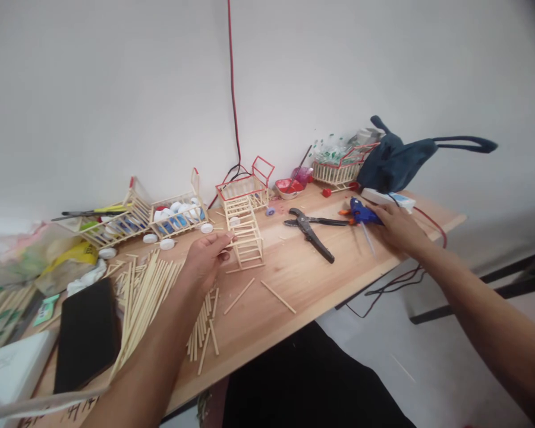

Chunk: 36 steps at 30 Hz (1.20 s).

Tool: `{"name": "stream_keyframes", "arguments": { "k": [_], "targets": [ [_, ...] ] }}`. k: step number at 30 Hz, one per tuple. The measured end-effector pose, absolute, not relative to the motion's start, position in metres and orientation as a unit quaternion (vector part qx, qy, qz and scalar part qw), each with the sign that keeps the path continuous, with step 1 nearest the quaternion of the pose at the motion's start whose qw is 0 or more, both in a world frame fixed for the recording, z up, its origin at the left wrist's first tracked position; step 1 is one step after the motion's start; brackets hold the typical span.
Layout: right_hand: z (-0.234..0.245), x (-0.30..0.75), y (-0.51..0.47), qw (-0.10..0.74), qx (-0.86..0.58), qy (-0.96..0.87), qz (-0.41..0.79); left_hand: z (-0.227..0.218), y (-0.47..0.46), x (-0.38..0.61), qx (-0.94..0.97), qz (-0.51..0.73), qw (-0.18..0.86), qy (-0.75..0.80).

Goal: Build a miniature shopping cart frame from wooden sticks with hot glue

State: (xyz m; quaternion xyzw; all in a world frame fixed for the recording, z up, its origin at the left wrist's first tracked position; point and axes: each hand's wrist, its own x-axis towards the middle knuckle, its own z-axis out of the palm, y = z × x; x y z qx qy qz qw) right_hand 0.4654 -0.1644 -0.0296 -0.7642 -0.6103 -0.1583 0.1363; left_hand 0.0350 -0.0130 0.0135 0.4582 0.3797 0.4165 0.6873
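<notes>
My left hand [208,254] pinches the left side of a small frame [248,238] built of thin wooden sticks, which rests on the table. At the right, my right hand [395,224] is closed around the handle of a blue glue gun [360,212] with an orange tip. A clear glue stick or stand leg [368,239] juts from beneath the gun. Black-handled pliers [311,232] lie between my hands. Two loose sticks [278,296] lie in front of the frame.
Behind stand small stick carts, one red-rimmed [243,187], one holding bottle caps [178,215]. A red paint dish [289,188] and a dark blue bag [396,160] are near the wall. A stick pile [145,291], a black phone [88,336] and the table's front edge lie nearer me.
</notes>
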Motion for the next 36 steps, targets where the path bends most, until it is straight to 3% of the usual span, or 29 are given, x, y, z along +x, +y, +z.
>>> {"name": "stream_keyframes", "arguments": {
  "k": [9, 14, 17, 21, 36],
  "targets": [
    [0.009, 0.434, -0.172, 0.124, -0.77, -0.605, -0.161, 0.014, -0.015, 0.036, 0.458, 0.411, 0.694, 0.373],
    [0.045, 0.35, -0.167, 0.277, -0.731, -0.594, -0.189, 0.012, -0.014, 0.036, 0.459, 0.412, 0.693, 0.373],
    [0.037, 0.291, -0.15, 0.363, -0.681, -0.634, -0.051, 0.013, -0.013, 0.035, 0.465, 0.412, 0.691, 0.368],
    [0.008, 0.245, -0.125, 0.405, -0.614, -0.673, 0.074, 0.014, -0.014, 0.035, 0.467, 0.413, 0.687, 0.373],
    [-0.004, 0.216, -0.106, 0.43, -0.569, -0.691, 0.116, 0.012, -0.013, 0.038, 0.474, 0.412, 0.688, 0.363]
  ]
}}
